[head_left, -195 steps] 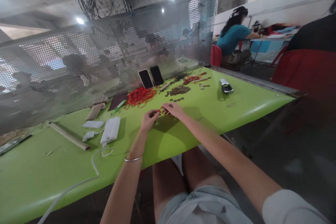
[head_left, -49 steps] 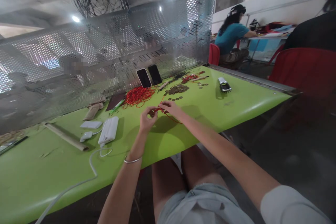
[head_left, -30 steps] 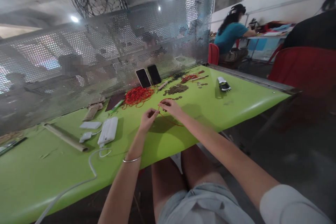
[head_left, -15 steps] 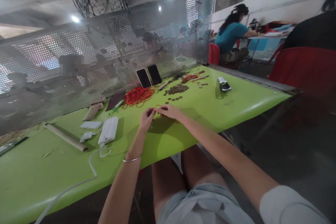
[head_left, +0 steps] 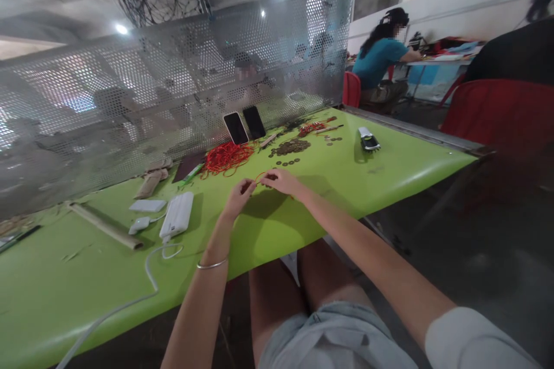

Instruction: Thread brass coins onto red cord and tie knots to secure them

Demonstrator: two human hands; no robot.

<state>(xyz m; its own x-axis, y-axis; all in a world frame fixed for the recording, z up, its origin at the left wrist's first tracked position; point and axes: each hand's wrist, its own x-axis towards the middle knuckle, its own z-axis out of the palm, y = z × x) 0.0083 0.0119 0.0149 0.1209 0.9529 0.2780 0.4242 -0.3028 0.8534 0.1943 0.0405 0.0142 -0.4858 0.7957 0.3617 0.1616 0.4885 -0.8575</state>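
Note:
A thin red-orange cord (head_left: pixel 259 177) runs between my two hands, just above the green tabletop. My left hand (head_left: pixel 240 196) pinches one part of it between thumb and fingers. Closed on the cord a little to the right is my right hand (head_left: pixel 280 181), and a bit of orange shows below its palm. Something small and dark sits under the right fingers, too hidden to name. Beyond the hands lie a pile of round, coin-like discs (head_left: pixel 291 147) and a heap of red cords (head_left: pixel 228 157).
Two phones (head_left: pixel 236 128) lean on the perforated metal screen (head_left: pixel 173 92) behind the green table (head_left: pixel 367 184). Left of my hands are a white power bank (head_left: pixel 177 214), a white cable (head_left: pixel 149 277) and a tube (head_left: pixel 104 225). A black-and-silver device (head_left: pixel 369 139) stands right. Co-workers sit beyond.
My hands have drawn slightly apart, the left one shifting left, so more cord shows between them. The whole view has moved a little.

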